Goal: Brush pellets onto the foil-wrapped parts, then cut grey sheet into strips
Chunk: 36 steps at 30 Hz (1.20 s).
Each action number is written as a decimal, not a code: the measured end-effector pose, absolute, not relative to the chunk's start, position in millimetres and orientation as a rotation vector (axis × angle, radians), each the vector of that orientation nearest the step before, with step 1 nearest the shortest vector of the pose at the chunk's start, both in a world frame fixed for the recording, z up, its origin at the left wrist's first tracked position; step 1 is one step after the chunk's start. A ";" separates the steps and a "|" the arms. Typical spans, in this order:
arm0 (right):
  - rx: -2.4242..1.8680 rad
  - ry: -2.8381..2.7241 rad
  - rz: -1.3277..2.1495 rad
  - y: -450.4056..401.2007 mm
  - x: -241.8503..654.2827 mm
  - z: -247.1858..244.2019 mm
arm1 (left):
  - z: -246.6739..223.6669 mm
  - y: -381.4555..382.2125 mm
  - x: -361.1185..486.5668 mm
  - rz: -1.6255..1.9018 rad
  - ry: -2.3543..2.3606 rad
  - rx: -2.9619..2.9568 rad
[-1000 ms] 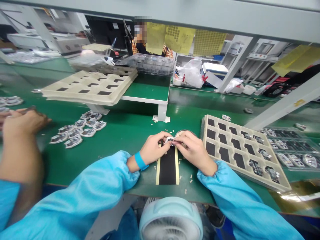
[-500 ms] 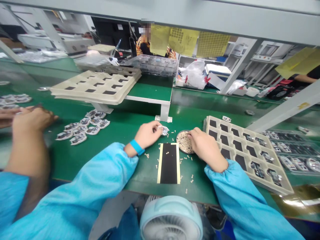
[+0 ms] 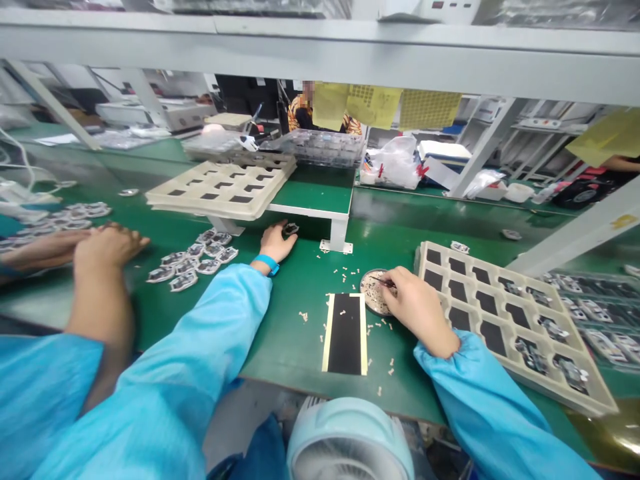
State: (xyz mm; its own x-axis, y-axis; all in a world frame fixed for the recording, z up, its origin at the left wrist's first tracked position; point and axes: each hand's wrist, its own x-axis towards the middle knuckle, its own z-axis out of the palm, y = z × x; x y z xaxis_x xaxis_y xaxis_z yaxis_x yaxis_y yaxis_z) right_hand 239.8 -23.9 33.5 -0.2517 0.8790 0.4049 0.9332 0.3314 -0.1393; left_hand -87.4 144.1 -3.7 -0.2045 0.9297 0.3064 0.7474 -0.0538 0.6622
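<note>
My left hand [image 3: 277, 243], with a blue wristband, reaches under the front edge of the raised shelf. Its fingers close round a small white-rimmed electronic part [image 3: 291, 229], partly hidden by them. My right hand [image 3: 413, 300] pinches dark tweezers [image 3: 383, 283] above a round dish [image 3: 373, 301] filled with tiny pale pieces. Between the hands lies a black pad [image 3: 345, 340] edged with yellow tape, with similar tiny bits scattered around it and one on it. To the left, several white-rimmed electronic parts [image 3: 193, 259] sit grouped on the green table.
A beige compartment tray [image 3: 500, 300], partly filled with parts, stands at right. Another beige tray [image 3: 220, 187] rests on the raised green shelf [image 3: 315, 193]. A light-blue fan [image 3: 350, 437] is at the table's front edge. A co-worker's hands [image 3: 107, 247] are at left.
My left hand has moved left and farther away, from beside the dish to under the shelf. My right hand stays at the dish, where its tweezers now show. The camera view has tilted up.
</note>
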 end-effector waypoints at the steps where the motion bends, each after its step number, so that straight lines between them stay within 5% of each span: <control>1: -1.599 -2.180 -0.169 -23.9 240.1 33.2 | -6.2 141.6 -87.6 1.091 1.980 1.827; 26: -1.578 -2.286 0.182 -7.1 256.1 1.6 | -24.6 111.8 -82.7 0.899 2.254 1.847; 36: -1.406 -2.208 0.251 -30.1 233.4 30.9 | 12.3 79.3 -65.7 0.893 2.226 1.951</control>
State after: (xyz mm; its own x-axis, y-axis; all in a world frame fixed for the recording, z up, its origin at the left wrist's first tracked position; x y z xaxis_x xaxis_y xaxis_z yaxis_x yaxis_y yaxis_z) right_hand 233.4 -30.1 30.9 -0.3363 0.8872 0.3158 0.7937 0.4475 -0.4120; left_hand -65.7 79.3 12.3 -0.2028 0.9226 0.3280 0.8937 0.0375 0.4471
